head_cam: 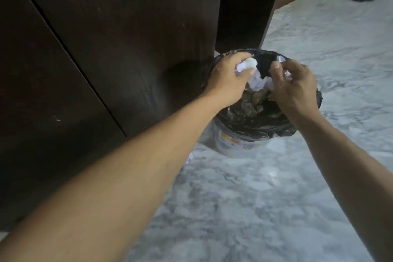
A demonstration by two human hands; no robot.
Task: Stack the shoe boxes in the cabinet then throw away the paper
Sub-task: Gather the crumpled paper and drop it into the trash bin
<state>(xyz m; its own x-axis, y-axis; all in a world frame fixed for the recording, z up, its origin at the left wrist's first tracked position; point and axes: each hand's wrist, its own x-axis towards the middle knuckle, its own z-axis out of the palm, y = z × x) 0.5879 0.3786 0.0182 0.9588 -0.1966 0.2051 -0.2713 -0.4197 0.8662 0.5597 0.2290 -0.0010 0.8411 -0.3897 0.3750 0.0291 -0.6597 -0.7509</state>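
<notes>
Hands work over the lined bin (234, 134) on the floor (276, 198) beside the cabinet (106, 27). Left hand (229, 78) and right hand (297, 87) curl their fingers round crumpled paper (257, 83)

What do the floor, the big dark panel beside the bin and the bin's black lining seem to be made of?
Floor: probably polished marble or marble-look tile, with grey-white cloudy veining and a soft sheen.
Panel: looks like dark brown wood or laminate, showing faint grain, a vertical seam and scuffs.
Lining: thin black plastic film, glossy and crinkled, folded over the rim of the bin.
</notes>
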